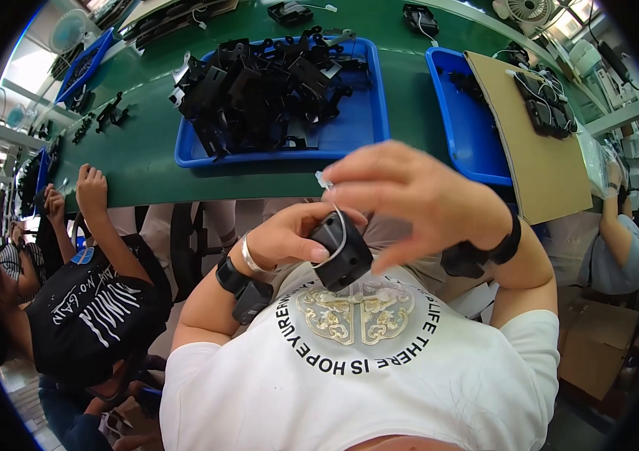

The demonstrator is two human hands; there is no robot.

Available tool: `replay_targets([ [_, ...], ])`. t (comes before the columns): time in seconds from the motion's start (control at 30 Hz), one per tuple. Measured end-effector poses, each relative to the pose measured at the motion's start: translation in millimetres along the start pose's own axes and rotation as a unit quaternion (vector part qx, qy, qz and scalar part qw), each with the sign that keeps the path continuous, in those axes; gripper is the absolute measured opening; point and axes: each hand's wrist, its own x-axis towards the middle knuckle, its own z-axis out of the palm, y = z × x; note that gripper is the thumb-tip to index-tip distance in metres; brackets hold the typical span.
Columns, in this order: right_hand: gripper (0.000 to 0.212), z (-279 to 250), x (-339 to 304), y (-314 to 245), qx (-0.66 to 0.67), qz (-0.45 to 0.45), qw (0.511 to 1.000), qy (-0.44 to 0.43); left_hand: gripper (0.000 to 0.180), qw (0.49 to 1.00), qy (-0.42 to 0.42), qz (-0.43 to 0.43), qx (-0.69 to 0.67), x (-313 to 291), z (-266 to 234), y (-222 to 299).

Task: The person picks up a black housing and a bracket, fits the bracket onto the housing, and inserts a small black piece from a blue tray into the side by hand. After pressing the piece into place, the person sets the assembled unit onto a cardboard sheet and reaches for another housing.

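My left hand (278, 239) grips a small black plastic housing (353, 264) in front of my chest, thumb across its near side. A thin white cable (345, 239) curves over the housing and rises to a small white connector (323, 180). Above and to the right of the housing is my right hand (428, 197), slightly blurred, fingers stretched out and thumb apart from them. Its fingertips are right at the connector; whether they touch it I cannot tell.
A blue tray (382, 113) heaped with black brackets (259, 94) stands on the green table (131, 180). To the right, a cardboard sheet (530, 165) partly covers a second blue tray (466, 135) and bears black parts with white cables (545, 105). A co-worker (101, 301) sits at left.
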Motion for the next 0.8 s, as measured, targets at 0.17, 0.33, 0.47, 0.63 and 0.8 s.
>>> replay_targets([
  [0.17, 0.018, -29.3, -3.6, 100.5, -0.147, 0.200, 0.963, 0.100, 0.053, 0.971, -0.019, 0.122, -0.203, 1.8, 12.8, 7.0],
  [0.33, 0.010, -1.0, 20.8, 156.4, -0.361, 0.251, 0.889, -0.127, 0.054, 0.964, 0.079, 0.155, -0.201, 2.4, 21.3, 5.3],
  [0.47, 0.012, -5.8, 28.2, 164.6, -0.369, 0.268, 0.870, -0.187, 0.060, 0.966, 0.081, 0.208, -0.131, -3.6, 5.4, -0.1],
  [0.63, 0.016, -40.2, 15.9, 147.0, -0.302, 0.246, 0.897, -0.207, 0.059, 0.974, 0.056, 0.209, -0.067, -14.7, -12.5, -1.8],
  [0.8, 0.024, -55.8, -3.6, 118.5, -0.228, 0.201, 0.951, -0.054, 0.050, 0.967, 0.063, 0.170, -0.179, -2.1, 0.3, 17.3],
])
